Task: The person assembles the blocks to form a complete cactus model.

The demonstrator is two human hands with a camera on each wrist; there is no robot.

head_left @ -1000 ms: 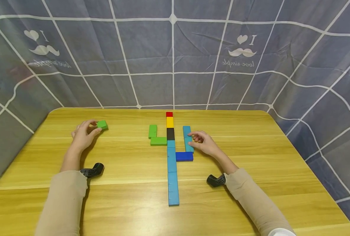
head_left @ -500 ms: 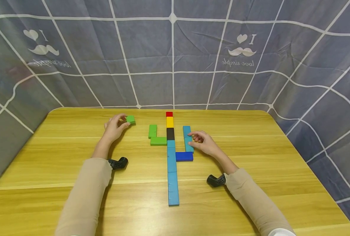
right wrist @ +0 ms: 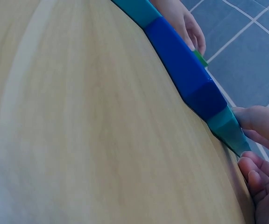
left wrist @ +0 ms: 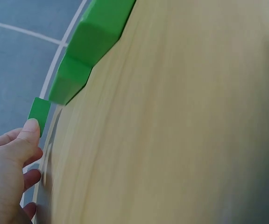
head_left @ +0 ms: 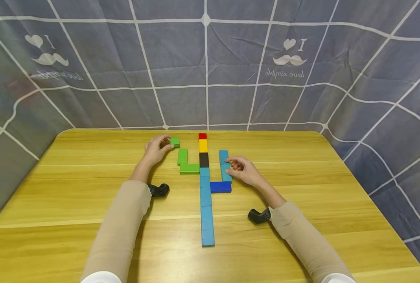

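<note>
- Head view: the left hand (head_left: 155, 149) pinches a small green block (head_left: 175, 142) near the far edge of the worktop (head_left: 72, 188), just beyond the green L-shape (head_left: 185, 163). The right hand (head_left: 244, 171), fingers loosely curled, touches the teal block (head_left: 224, 165) beside the dark blue block (head_left: 220, 187).
- Left wrist view: a fingertip (left wrist: 30, 127) presses the small green block (left wrist: 39, 113), close to the green L-shape (left wrist: 90, 42).
- Right wrist view: the fingers (right wrist: 258, 122) rest against the teal block (right wrist: 228, 128), which touches the dark blue block (right wrist: 183, 70).

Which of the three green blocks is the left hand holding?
The small square green block, farthest from the person, pinched by the left hand. The other two green blocks lie flat in an L beside the colored column, untouched.
</note>
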